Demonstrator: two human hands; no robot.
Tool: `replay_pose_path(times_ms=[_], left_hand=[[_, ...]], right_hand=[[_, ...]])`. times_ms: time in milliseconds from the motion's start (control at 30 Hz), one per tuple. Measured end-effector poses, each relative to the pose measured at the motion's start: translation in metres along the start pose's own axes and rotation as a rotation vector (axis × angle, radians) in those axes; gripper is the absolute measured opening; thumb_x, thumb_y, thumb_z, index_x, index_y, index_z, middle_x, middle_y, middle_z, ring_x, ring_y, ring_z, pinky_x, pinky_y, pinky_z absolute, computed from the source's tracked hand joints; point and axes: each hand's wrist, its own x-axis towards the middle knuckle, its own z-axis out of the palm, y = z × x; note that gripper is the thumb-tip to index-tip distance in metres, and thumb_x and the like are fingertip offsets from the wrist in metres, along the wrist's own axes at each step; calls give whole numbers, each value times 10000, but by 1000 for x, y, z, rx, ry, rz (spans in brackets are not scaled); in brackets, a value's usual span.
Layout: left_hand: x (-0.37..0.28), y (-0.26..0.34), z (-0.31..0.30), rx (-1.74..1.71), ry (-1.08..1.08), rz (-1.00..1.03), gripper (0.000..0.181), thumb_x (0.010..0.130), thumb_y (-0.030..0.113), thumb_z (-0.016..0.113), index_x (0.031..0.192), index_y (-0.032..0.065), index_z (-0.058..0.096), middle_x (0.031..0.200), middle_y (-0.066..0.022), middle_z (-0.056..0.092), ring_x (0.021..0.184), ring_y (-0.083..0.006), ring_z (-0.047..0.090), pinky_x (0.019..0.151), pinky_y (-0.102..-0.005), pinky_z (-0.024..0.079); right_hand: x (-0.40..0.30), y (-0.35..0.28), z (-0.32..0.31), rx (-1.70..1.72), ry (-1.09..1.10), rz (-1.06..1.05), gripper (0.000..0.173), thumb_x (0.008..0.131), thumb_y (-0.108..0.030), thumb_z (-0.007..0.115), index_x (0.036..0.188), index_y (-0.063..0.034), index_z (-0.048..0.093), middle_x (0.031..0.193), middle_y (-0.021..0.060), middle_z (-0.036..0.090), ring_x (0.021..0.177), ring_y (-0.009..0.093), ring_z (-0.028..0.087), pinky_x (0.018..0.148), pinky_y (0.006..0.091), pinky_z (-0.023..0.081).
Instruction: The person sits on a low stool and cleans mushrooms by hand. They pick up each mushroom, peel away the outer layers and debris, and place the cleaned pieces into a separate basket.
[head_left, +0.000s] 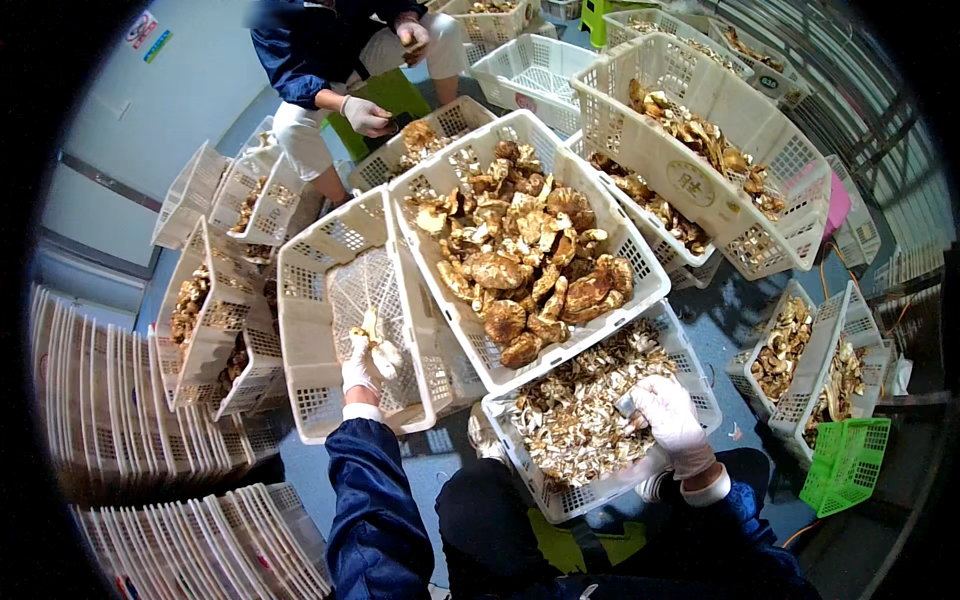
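My left hand (362, 369), in a white glove, reaches into a white plastic crate (306, 405) and holds a pale trimmed mushroom (367, 325); another whitish piece (386, 358) shows beside its fingers. My gloved right hand (667, 416) is closed around a small flat metal blade (624, 406), over a crate (551, 510) of mushroom trimmings (585, 420). Between and beyond my hands, a tilted white crate (652, 281) is heaped with brown, dirt-covered mushrooms (525, 247). It overlaps the rear of the trimmings crate.
Across from me sits a co-worker with gloved hands (366, 116). Large crates of mushrooms (690, 176) stand at the upper right, others (202, 330) at the left. Nested crates (135, 405) line the lower left. A green basket (845, 465) and an orange cable (801, 533) lie at the right.
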Motion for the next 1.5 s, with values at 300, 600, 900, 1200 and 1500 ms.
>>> replay_pose_path(times_ms=[300, 600, 900, 1200, 1500], left_hand=[[10, 27, 15, 1497, 770, 703, 658, 795, 315, 756, 1274, -53, 495, 1193, -197, 582, 1097, -284, 566, 954, -355, 456], [-31, -11, 270, 1942, -755, 992, 789, 734, 47, 753, 1422, 133, 376, 1449, -152, 399, 1351, -324, 364, 1122, -394, 314], [3, -26, 279, 2062, -869, 724, 857, 678, 137, 743, 1430, 125, 331, 1214, -192, 568, 1117, -365, 548, 957, -426, 461], [-109, -11, 266, 598, -435, 204, 503, 850, 70, 697, 1303, 48, 479, 1138, -86, 617, 946, -156, 635, 818, -269, 540], [-270, -94, 334, 25, -695, -434, 586, 890, 471, 621, 1323, 109, 464, 1235, -91, 577, 1050, -251, 621, 782, -439, 579]], right_hand=[[-5, 2, -7, 634, 39, 103, 170, 899, -140, 599, 880, 28, 588, 817, 106, 640, 752, 177, 607, 718, 302, 507], [-14, 10, -28, 600, 95, 316, 110, 839, -34, 602, 915, 45, 590, 816, 102, 645, 754, 159, 624, 731, 298, 516], [-34, 14, -38, 529, 101, 221, 178, 858, -109, 683, 953, 26, 614, 864, 72, 653, 781, 133, 618, 730, 267, 509], [-67, 27, -37, 609, 119, 155, 138, 903, -85, 612, 1006, 3, 586, 896, 32, 625, 790, 92, 589, 708, 221, 491], [-83, 27, -45, 626, 55, -284, 165, 898, -132, 657, 1002, -13, 612, 882, 16, 637, 770, 86, 577, 693, 205, 462]])
